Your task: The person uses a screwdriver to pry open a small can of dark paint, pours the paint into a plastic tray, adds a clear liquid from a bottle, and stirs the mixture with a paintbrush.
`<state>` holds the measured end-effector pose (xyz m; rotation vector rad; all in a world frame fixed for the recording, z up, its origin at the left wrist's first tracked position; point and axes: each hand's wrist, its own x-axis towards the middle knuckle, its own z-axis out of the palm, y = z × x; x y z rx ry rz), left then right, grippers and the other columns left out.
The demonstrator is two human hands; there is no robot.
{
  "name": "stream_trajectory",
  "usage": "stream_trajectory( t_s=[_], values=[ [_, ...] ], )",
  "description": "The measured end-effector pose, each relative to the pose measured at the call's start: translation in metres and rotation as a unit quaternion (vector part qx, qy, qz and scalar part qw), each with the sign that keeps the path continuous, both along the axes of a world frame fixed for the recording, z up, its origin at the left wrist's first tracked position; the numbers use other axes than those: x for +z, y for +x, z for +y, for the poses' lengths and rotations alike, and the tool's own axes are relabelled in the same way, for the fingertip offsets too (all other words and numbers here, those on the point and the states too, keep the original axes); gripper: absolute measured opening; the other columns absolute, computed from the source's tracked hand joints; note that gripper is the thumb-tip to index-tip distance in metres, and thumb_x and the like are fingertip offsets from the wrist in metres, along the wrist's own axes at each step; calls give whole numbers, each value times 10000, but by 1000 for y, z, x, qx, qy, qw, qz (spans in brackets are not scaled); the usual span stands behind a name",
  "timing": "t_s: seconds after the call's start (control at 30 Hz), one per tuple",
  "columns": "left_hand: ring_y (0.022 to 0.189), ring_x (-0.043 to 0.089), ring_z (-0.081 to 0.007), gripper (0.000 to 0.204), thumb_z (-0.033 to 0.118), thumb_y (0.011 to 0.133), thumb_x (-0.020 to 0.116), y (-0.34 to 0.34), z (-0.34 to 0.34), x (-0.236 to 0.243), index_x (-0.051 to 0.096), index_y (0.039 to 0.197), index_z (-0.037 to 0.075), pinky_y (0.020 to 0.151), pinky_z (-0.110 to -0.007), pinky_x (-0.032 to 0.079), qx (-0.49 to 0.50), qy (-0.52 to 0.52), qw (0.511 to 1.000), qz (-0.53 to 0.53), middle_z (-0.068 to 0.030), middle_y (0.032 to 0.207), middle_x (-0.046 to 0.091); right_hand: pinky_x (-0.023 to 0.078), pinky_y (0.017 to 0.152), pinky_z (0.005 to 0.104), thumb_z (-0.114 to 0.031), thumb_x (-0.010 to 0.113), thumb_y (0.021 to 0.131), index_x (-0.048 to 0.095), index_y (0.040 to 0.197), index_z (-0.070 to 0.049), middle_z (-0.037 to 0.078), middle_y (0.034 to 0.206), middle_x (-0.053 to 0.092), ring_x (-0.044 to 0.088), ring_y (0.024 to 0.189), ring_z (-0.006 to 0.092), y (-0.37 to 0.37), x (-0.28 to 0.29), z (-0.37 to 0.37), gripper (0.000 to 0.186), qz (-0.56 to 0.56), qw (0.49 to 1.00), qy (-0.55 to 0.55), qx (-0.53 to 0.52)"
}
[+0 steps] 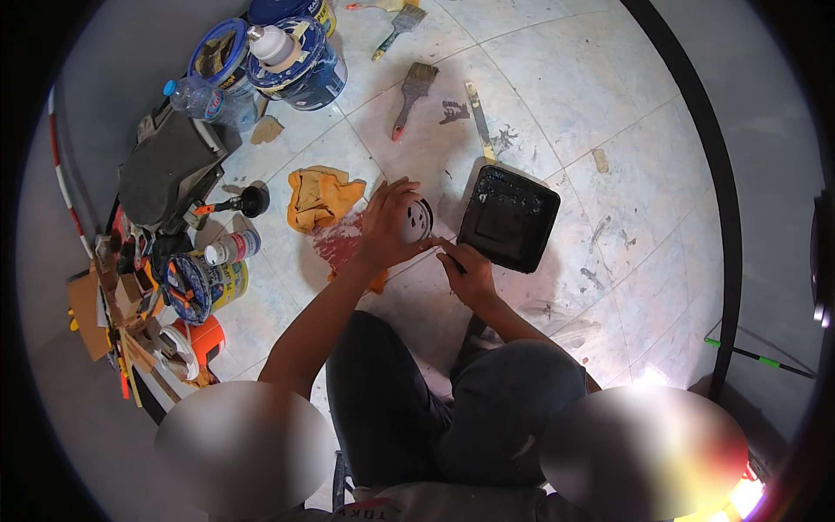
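Head view, from the left: a tub with a yellow label [228, 285] stands on the tiled floor with a small white jar [233, 248] just beyond it, both well apart from the hands. Next comes a crumpled orange cloth [320, 200], lying near a red-smeared patch [337, 241]. At the middle, the left hand [385, 224] is clamped around a round tin [418, 221], fingers over its far side and thumb along the near side; the tin's pale, dark-spotted face shows between them. The tin sits in front of the person's knees, between the cloth and a black tray. Just right of it, the right hand [470, 277] is closed on a dark handle [451, 263] whose working end is too small to make out, its fingertips close to the left thumb. Farther right lies the black tray [511, 217], near enough to be knocked by a slip. For good control, the left hand should hold the tin firmly, its thumb clear of the handle's line; the right would do best with short, measured pressure, wrist low, directed away from the left fingers, and with the tin square to the person.
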<state>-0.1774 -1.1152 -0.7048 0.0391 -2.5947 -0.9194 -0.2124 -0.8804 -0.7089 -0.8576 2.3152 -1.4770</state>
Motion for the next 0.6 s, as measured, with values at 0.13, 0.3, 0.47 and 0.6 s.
stream_trajectory(
  t_s=[0.13, 0.3, 0.47, 0.6],
  values=[
    [1457, 560, -408, 886, 443, 658, 1037, -2, -1, 5, 594, 1345, 100, 1234, -629, 392, -15, 24, 1000, 6, -139, 1494, 629, 560, 683, 394, -12, 821, 949, 780, 1260, -3, 174, 905, 722, 712, 749, 318, -1, 4, 1, 313, 22, 1000, -3, -2],
    [1477, 548, -418, 884, 472, 675, 1025, 0, -2, 1, 588, 1347, 99, 1232, -632, 393, -17, 20, 999, 18, -146, 1509, 622, 563, 701, 430, -60, 807, 974, 773, 1294, -22, 178, 912, 707, 715, 788, 358, 2, 7, -2, 324, -11, 1000, -5, 2],
    [1456, 556, -452, 793, 329, 708, 1002, -2, 0, -3, 576, 1335, 95, 1227, -611, 409, -15, 18, 999, 47, -181, 1494, 620, 570, 707, 436, -75, 793, 990, 768, 1304, -27, 170, 934, 703, 712, 799, 368, 3, 5, 0, 318, 6, 1000, 29, -3],
    [1455, 554, -461, 766, 246, 699, 979, -3, 2, -3, 574, 1330, 90, 1214, -601, 430, -22, 37, 998, 53, -191, 1483, 622, 573, 711, 447, -102, 778, 1009, 757, 1331, -44, 159, 958, 695, 707, 799, 374, 4, 4, 0, 327, 6, 1000, 27, -2]
  ],
)
